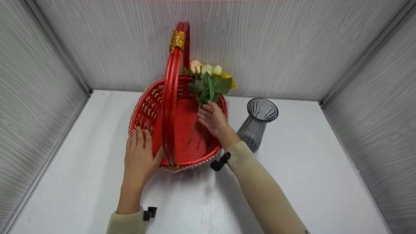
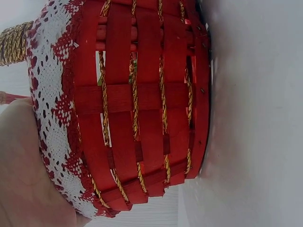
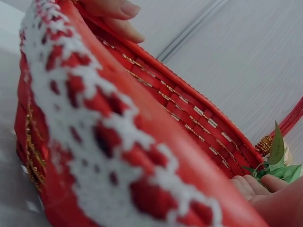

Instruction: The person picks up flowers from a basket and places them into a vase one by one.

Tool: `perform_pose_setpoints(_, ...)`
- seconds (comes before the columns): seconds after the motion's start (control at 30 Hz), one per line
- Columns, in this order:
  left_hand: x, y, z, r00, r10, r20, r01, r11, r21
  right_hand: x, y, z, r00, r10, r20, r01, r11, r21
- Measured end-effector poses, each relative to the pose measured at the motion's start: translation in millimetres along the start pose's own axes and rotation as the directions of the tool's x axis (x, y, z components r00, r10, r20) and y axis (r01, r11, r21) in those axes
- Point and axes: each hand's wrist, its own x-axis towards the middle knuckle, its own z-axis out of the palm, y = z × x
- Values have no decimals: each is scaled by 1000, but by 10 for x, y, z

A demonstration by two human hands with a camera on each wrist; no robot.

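Basket (image 1: 183,125): red, woven of flat strips threaded with gold cord, standing upright
Rim (image 1: 191,163): edged in white-and-red lace, with the left hand (image 1: 141,159) resting on its near-left part
Handle (image 1: 169,107): red, arched high, bound in gold near the top
Flowers (image 1: 211,81): cream, pale peach and yellow, green-leaved, leaning over the far-right rim, beside the right hand (image 1: 213,120)
Stems (image 1: 193,130): thin, slanting down inside

Hands (image 1: 141,157) (image 1: 214,120) at basket (image 1: 185,113), flowers (image 1: 208,70) partly inside, vase (image 1: 253,130) beside
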Motion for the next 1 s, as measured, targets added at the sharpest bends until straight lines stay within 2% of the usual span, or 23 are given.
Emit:
perform_pose_setpoints(0.17, -91, -55, -31, 1000, 5, -27, -5, 1000, -5, 53, 64, 84, 999, 17, -31, -17, 1000, -16)
perform_pose_setpoints(0.43, -230, -110, -89, 1000, -16, -14, 16, 1000, 6, 31, 199, 164, 997, 52, -48, -53, 998, -20)
perform_pose_setpoints(0.73, -215, -76, -141, 1000, -17, -24, 18, 1000, 10, 85, 170, 203, 996, 62, -62, -65, 997, -50)
perform_pose_setpoints(1.0, -147, -37, -117, 999, -10, -30, 10, 1000, 10, 77, 125, 163, 994, 7, -105, -18, 995, -103)
